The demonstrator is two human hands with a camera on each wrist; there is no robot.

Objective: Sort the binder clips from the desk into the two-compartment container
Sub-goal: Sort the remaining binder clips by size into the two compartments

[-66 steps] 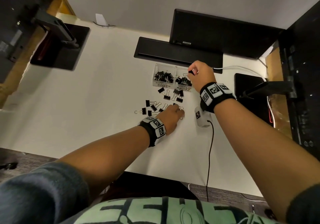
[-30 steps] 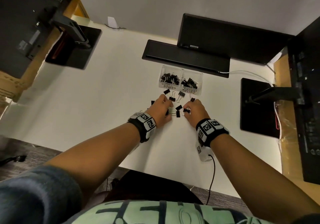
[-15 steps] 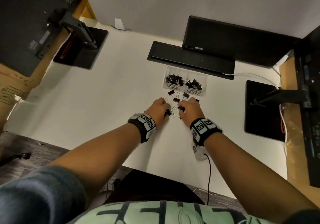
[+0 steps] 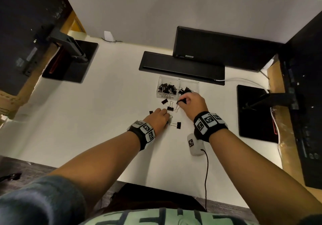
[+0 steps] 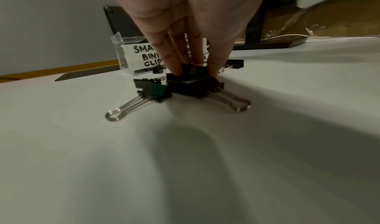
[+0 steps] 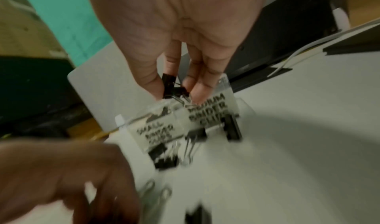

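Observation:
A clear two-compartment container (image 4: 177,82) stands mid-desk with black clips in both halves, labelled small (image 6: 156,133) and medium (image 6: 209,110). My right hand (image 4: 182,101) hovers just in front of the medium half and pinches a black binder clip (image 6: 172,87) between thumb and fingers. My left hand (image 4: 166,116) is down on the desk, fingers pinching a black clip (image 5: 191,76) that lies there. A second clip (image 5: 152,89) touches it on the left. Loose clips (image 4: 170,108) (image 4: 177,125) lie between my hands.
A black keyboard-like bar (image 4: 181,68) and a dark monitor (image 4: 217,48) sit right behind the container. Monitor stand bases stand at left (image 4: 69,62) and right (image 4: 254,113). A white device (image 4: 195,144) with a black cable lies under my right wrist.
My right hand has risen off the desk with a clip and moved forward to the container's front. My left hand has stayed low on the loose clips.

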